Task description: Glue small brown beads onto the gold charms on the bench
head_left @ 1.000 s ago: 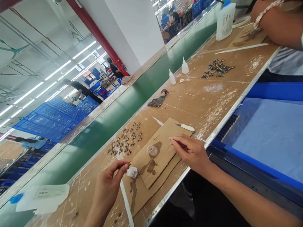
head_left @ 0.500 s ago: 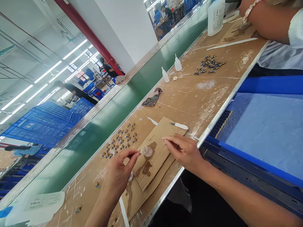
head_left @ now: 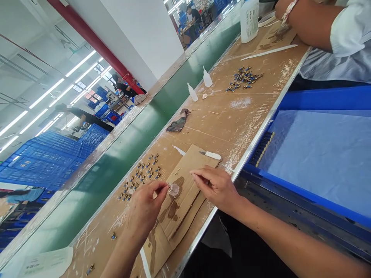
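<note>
My left hand (head_left: 147,206) is pinched closed just left of a small clear glass jar (head_left: 174,190); whatever lies between its fingertips is too small to make out. The jar is on a stained cardboard sheet (head_left: 193,197). To the right, over the cardboard's edge, my right hand (head_left: 216,187) also has thumb and fingertips pressed together, and what they hold cannot be made out. A knife with a white handle (head_left: 213,155) lies at the sheet's far end. Many small blue-and-gold pieces (head_left: 142,175) stand in rows beyond my left hand.
Farther along are a camouflage cloth (head_left: 178,122), two white dropper bottles (head_left: 193,92) and a heap of similar pieces (head_left: 243,79). A co-worker's arm (head_left: 310,25) rests at the upper right. A blue tray (head_left: 319,154) sits below the table edge. A white label-bearing container (head_left: 48,262) lies lower left.
The view has shifted, so the scene sits a little farther left. Against the cardboard, my left fingertips are slightly nearer the jar. Both hands stay pinched.
</note>
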Demonstrator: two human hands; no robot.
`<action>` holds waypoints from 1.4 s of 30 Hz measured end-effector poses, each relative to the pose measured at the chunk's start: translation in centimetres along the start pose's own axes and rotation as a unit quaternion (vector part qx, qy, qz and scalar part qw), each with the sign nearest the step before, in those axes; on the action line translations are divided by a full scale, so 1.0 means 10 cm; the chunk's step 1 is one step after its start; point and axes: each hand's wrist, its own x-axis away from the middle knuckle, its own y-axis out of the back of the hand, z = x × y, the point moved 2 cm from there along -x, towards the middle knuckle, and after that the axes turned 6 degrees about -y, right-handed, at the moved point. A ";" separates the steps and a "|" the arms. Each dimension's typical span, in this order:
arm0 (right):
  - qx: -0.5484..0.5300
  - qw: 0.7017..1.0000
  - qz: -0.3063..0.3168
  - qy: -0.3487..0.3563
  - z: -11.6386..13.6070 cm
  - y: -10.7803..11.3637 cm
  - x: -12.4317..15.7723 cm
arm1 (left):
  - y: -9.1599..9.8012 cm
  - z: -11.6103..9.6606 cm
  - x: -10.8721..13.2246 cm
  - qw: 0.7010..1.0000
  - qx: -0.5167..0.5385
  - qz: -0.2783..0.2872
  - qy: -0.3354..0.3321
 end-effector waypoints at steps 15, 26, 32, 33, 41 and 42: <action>0.002 1.000 -0.008 -0.003 -0.02 0.01 0.03 | 0.05 0.00 0.04 1.000 0.015 -0.021 0.008; 0.023 1.000 -0.004 0.012 0.02 0.06 0.06 | 0.17 0.54 1.59 0.909 0.140 -0.215 0.330; 0.075 0.997 -0.001 0.017 0.07 0.08 0.09 | -0.04 0.77 2.31 0.856 0.190 -0.195 0.440; 0.088 0.996 0.001 0.009 0.07 0.08 0.09 | -0.07 0.79 2.37 0.852 0.189 -0.192 0.448; 0.130 0.991 -0.012 -0.004 0.02 0.08 0.13 | -0.18 0.82 2.47 0.864 0.167 -0.184 0.437; 0.130 0.991 -0.010 -0.009 0.02 0.07 0.13 | -0.18 0.83 2.46 0.869 0.164 -0.175 0.434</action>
